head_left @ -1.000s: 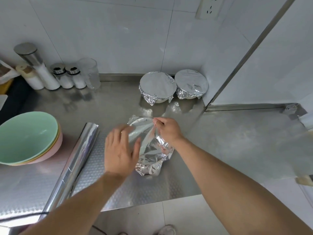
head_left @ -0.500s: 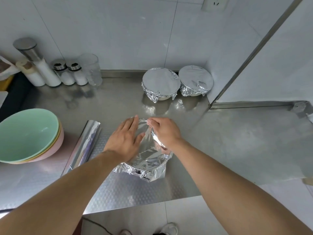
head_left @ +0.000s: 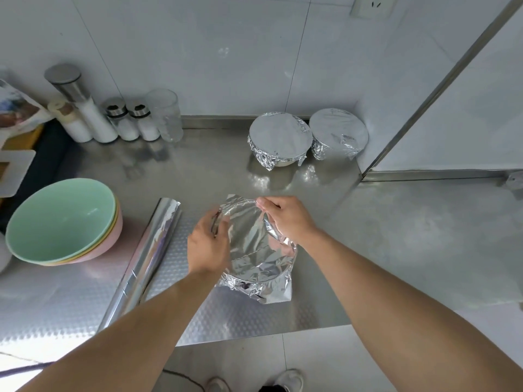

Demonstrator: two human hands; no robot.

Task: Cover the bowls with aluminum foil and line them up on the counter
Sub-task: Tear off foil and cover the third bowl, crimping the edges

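Steel counter [head_left: 396, 236], white tiled wall behind. Foil-draped bowl [head_left: 254, 250] near front edge, centre. Left hand [head_left: 208, 247] curls round its left rim, pressing foil down; right hand [head_left: 285, 219] pinches foil at far right rim. Foil roll [head_left: 147, 258] just left. Stacked bowls [head_left: 62, 222] far left. Two covered bowls [head_left: 280, 140] side by side, rear wall.

Foil sheet [head_left: 254, 244] on near bowl: bright silver, crinkled. Two covered bowls [head_left: 278, 140] at back: same silver. Foil roll [head_left: 150, 258]: silver, mirror-like. Counter [head_left: 396, 236]: grey brushed steel; front strip [head_left: 226, 312] embossed with small dot pattern. Stacked bowls [head_left: 60, 222]: mint green on top, yellow, pink beneath. Shakers [head_left: 133, 120]: white contents, chrome caps. Wall tiles [head_left: 198, 52]: white.
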